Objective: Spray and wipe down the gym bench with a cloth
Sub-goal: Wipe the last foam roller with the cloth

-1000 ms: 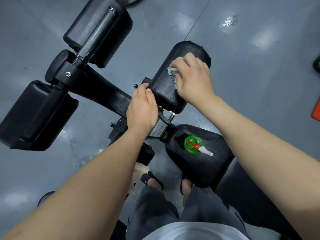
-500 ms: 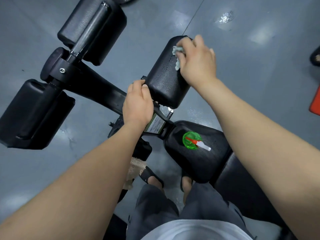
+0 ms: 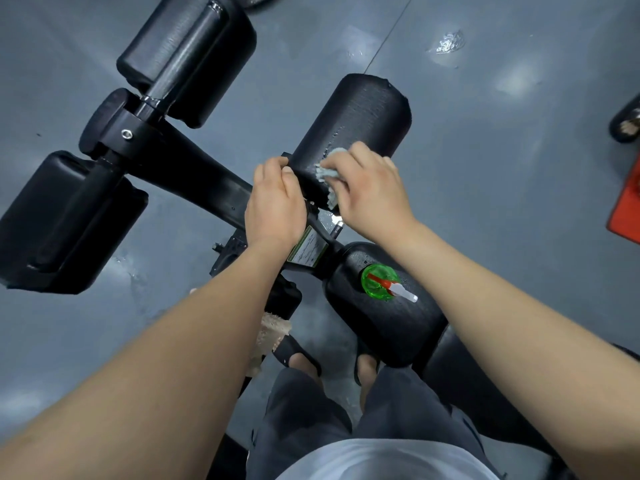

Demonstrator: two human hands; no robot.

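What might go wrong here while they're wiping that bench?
1. The bottle stands loose on the seat by the wiping arm; a backstroke of the right hand with the cloth might knock it off.
2. Wet patches shine on the floor, and the person wears open sandals; a slip seems possible, though the left hand grips the frame.

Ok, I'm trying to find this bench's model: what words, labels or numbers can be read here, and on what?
Green-edged sticker on the bench frame: printed lines, too small and blurred to read.
Green spray bottle: no text shows.
No other writing is in view.
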